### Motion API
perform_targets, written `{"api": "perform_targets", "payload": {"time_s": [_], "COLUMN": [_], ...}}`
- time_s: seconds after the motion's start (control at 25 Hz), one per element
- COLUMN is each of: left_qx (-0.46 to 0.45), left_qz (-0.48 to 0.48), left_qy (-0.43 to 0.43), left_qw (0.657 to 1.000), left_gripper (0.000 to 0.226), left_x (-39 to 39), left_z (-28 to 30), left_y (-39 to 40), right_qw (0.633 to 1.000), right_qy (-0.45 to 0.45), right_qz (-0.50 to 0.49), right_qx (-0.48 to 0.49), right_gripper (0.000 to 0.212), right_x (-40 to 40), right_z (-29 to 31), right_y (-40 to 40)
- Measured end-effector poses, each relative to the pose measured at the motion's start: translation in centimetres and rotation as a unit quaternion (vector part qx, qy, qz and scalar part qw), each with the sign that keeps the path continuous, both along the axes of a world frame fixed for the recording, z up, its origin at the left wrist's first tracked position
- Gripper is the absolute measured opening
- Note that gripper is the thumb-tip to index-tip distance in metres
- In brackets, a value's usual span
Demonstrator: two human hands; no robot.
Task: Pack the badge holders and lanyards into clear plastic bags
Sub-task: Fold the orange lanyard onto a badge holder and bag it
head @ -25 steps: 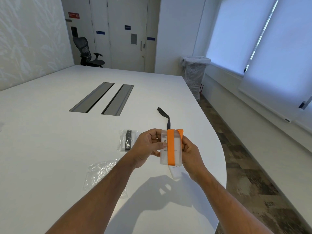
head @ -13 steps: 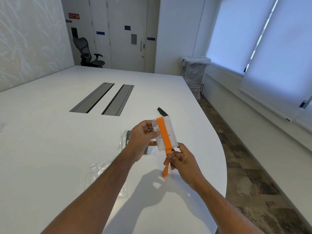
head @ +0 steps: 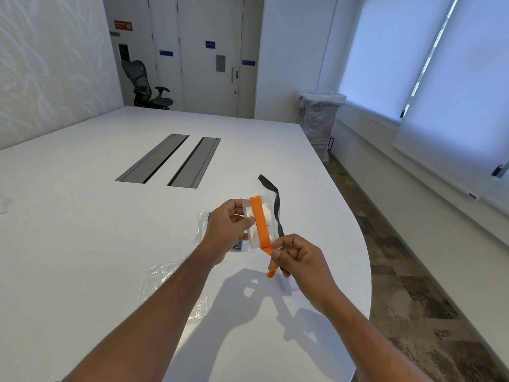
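My left hand holds a clear badge holder upright above the white table. An orange lanyard runs lengthwise over the holder's face. My right hand pinches the lanyard's loose end just below the holder, and the tail hangs down past my fingers. An empty clear plastic bag lies flat on the table under my left forearm. A packed clear bag with a dark item inside lies behind my left hand, mostly hidden. A black lanyard lies on the table beyond the holder.
Two grey cable hatches are set into the table's middle. The curved table edge runs close on the right, with floor beyond. A lined bin stands by the window and an office chair by the far doors.
The holder has tilted and risen slightly in my left hand. My right hand let go of its side, dropped below it and took the orange lanyard's end, drawing the strap along the holder.
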State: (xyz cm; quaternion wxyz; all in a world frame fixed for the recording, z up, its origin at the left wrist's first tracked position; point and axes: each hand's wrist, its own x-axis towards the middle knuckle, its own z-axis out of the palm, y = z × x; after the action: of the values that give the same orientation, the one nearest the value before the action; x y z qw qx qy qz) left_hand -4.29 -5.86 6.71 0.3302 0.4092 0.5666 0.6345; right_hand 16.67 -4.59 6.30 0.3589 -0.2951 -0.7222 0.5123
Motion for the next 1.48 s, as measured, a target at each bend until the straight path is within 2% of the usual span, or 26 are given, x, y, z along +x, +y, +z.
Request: {"api": "perform_targets", "payload": {"time_s": [0.16, 0.28, 0.36, 0.52, 0.76, 1.0, 1.48], "left_qx": [-0.002, -0.006, -0.01, -0.023, -0.046, -0.052, -0.079], "left_qz": [-0.049, -0.093, -0.113, -0.143, -0.181, -0.194, -0.191], "left_qy": [0.03, 0.028, 0.042, 0.063, 0.096, 0.099, 0.061], "left_qw": [0.998, 0.995, 0.993, 0.987, 0.978, 0.975, 0.977], "left_gripper": [0.029, 0.028, 0.026, 0.027, 0.028, 0.03, 0.036], "left_x": [0.2, 0.6, 0.9, 1.4, 2.2, 2.1, 1.1], "left_z": [-0.8, -1.4, -1.5, -1.8, -2.3, -2.6, -4.0], "left_y": [-0.7, -1.2, -1.5, -1.8, -2.3, -3.6, -4.9], "right_qw": [0.996, 0.995, 0.998, 0.99, 0.952, 0.954, 0.925], "right_qy": [0.062, 0.055, 0.001, -0.068, -0.155, -0.143, -0.262], "right_qz": [0.05, 0.084, 0.054, -0.081, -0.158, -0.18, -0.055], "right_qx": [-0.028, -0.022, 0.018, 0.091, 0.21, 0.191, 0.27], "right_gripper": [0.009, 0.024, 0.032, 0.009, 0.01, 0.008, 0.019], "right_x": [0.4, 0.7, 0.7, -0.2, -1.3, -1.3, -1.1], "right_z": [1.3, 2.4, 2.7, 2.6, 2.1, 0.9, -1.5], "right_y": [0.5, 1.2, 1.6, 2.4, 3.0, 3.2, 2.3]}}
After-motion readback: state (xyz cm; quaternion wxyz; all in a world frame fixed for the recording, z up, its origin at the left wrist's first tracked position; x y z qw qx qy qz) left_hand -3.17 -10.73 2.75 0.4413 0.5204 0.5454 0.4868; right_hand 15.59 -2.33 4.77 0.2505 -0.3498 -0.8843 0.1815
